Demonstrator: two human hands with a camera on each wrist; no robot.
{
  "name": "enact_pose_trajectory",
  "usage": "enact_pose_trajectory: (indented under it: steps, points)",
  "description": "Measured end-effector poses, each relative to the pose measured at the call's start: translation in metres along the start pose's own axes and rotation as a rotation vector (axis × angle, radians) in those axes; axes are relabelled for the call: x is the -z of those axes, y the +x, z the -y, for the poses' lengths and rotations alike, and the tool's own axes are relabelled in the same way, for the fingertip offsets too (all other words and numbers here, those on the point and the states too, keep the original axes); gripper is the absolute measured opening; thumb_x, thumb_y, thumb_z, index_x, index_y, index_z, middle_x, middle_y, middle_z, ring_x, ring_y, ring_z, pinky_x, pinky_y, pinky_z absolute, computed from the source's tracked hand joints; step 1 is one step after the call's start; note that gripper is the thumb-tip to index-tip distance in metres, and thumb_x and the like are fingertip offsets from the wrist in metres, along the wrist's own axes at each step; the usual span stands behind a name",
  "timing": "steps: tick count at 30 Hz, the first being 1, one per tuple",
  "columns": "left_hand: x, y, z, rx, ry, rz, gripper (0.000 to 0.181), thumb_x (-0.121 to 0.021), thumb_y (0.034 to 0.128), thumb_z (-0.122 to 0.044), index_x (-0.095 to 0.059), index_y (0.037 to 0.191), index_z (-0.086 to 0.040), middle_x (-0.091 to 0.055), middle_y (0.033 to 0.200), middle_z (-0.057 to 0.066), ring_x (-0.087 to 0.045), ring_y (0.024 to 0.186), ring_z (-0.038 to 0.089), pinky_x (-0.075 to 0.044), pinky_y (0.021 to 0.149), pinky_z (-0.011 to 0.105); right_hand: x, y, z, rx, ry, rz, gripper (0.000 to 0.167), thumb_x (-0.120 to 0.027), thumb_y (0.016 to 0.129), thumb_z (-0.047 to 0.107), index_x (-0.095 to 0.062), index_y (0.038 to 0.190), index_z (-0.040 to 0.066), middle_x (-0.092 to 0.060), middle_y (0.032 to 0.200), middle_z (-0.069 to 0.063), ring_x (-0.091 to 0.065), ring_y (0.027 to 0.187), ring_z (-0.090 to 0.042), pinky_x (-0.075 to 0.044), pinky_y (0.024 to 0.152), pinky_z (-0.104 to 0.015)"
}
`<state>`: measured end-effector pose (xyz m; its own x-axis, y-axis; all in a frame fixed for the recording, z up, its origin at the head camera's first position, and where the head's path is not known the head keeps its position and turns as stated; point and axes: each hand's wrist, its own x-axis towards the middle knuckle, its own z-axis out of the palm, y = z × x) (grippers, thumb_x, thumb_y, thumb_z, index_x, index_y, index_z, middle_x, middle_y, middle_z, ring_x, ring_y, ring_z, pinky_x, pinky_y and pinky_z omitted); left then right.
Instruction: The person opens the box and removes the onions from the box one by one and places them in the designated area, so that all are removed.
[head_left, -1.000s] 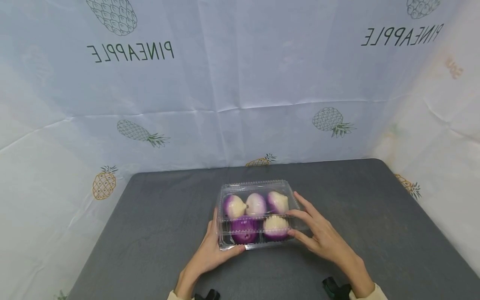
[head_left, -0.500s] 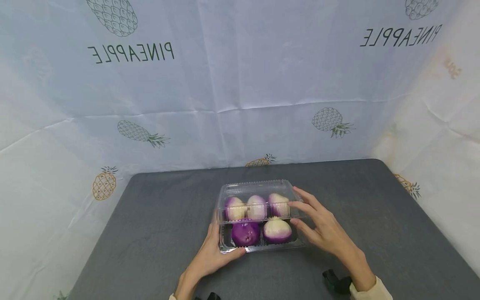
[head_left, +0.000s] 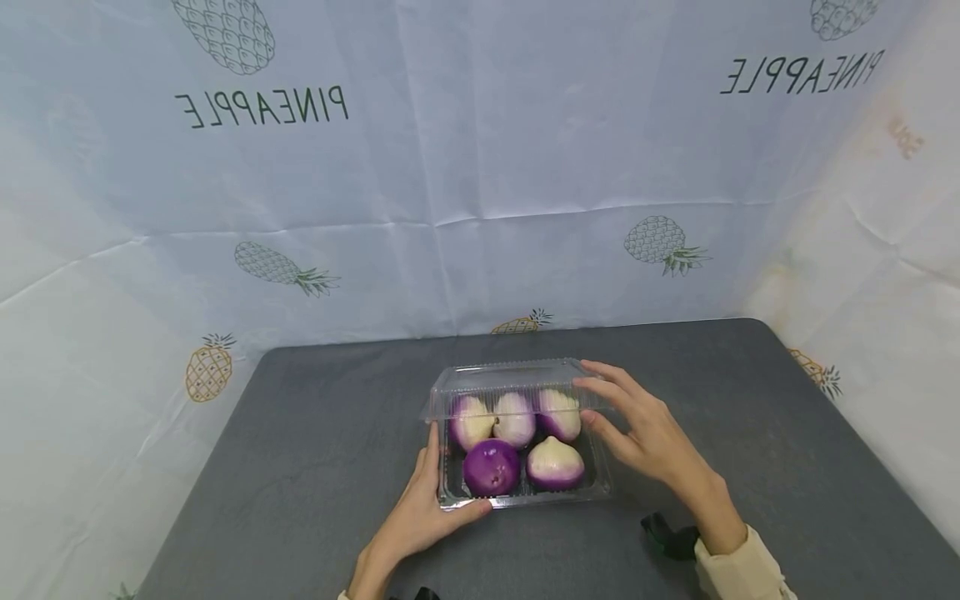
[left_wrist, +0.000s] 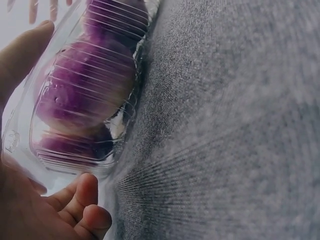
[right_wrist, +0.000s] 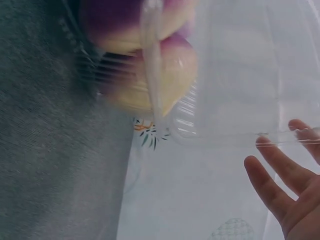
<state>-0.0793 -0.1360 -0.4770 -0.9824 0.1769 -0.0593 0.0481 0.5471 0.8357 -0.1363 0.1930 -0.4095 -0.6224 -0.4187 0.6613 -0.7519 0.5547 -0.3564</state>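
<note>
A clear plastic container (head_left: 525, 501) on the dark table holds several purple-and-white onion-like vegetables (head_left: 492, 467). Its hinged clear lid (head_left: 517, 377) stands partly raised over the back row. My left hand (head_left: 417, 505) grips the container's left side, thumb on the front rim; the left wrist view shows this hand (left_wrist: 30, 200) around one end of the container. With spread, bent fingers and thumb, my right hand (head_left: 647, 433) holds the lid's right edge. In the right wrist view, fingertips of this hand (right_wrist: 292, 182) meet the lid's edge (right_wrist: 225, 140).
The dark grey table (head_left: 337, 417) is bordered at the back and sides by a pale cloth (head_left: 525, 167) printed with pineapples. Black wrist-worn devices show near the right wrist (head_left: 670, 537) and by the left forearm (head_left: 426, 594).
The lid's front edge has swung up and back, uncovering the front row. My right hand has moved up and away with it; my left hand has stayed nearly still.
</note>
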Motion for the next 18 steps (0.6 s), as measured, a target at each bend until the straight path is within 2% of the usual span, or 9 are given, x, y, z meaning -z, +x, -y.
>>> enact_pose_trajectory:
  steps: [3,6,12,15,18]
  points:
    - [0.0,-0.001,-0.001,-0.006,0.005,0.001,0.136,-0.089,0.0731,-0.05,0.005,0.165,-0.012,-0.044,0.15,0.018,-0.049,0.135,0.032,-0.041,0.111,0.057,0.002,0.004,-0.001,0.024,0.001,-0.017,0.038,-0.067,0.1,0.023,-0.062,0.136,0.014,-0.059,0.139,-0.018,-0.065,0.093,-0.019,-0.044,0.062,-0.024]
    - [0.001,-0.003,-0.002,-0.007,0.01,0.005,0.137,-0.089,0.0729,-0.05,0.004,0.165,-0.009,-0.046,0.148,0.014,-0.052,0.131,0.028,-0.042,0.11,0.055,0.003,0.008,-0.003,0.036,-0.005,-0.034,0.034,-0.064,0.102,0.023,-0.062,0.135,0.013,-0.061,0.137,-0.017,-0.061,0.079,-0.011,-0.039,0.059,-0.02]
    - [0.001,-0.007,-0.003,-0.007,0.023,0.006,0.138,-0.09,0.0717,-0.05,0.002,0.165,-0.006,-0.046,0.15,0.014,-0.048,0.139,0.027,-0.04,0.114,0.055,0.005,0.015,-0.007,0.036,-0.026,-0.076,0.028,-0.055,0.107,0.023,-0.062,0.13,0.01,-0.062,0.135,-0.017,-0.063,0.084,-0.012,-0.046,0.069,-0.023]
    - [0.0,-0.008,-0.003,-0.006,0.026,0.007,0.138,-0.09,0.0708,-0.05,0.001,0.165,-0.006,-0.046,0.151,0.015,-0.046,0.142,0.028,-0.038,0.115,0.056,0.003,0.019,-0.011,0.049,-0.019,-0.117,0.032,-0.047,0.11,0.029,-0.06,0.127,0.005,-0.061,0.133,-0.019,-0.061,0.084,-0.012,-0.047,0.073,-0.024]
    - [0.0,-0.009,-0.003,-0.004,0.026,0.011,0.138,-0.09,0.071,-0.05,0.001,0.165,-0.006,-0.045,0.152,0.017,-0.045,0.143,0.031,-0.037,0.115,0.058,0.0,0.023,-0.016,0.072,-0.002,-0.173,0.032,-0.046,0.11,0.026,-0.058,0.126,0.001,-0.061,0.134,-0.019,-0.061,0.086,-0.015,-0.049,0.078,-0.023]
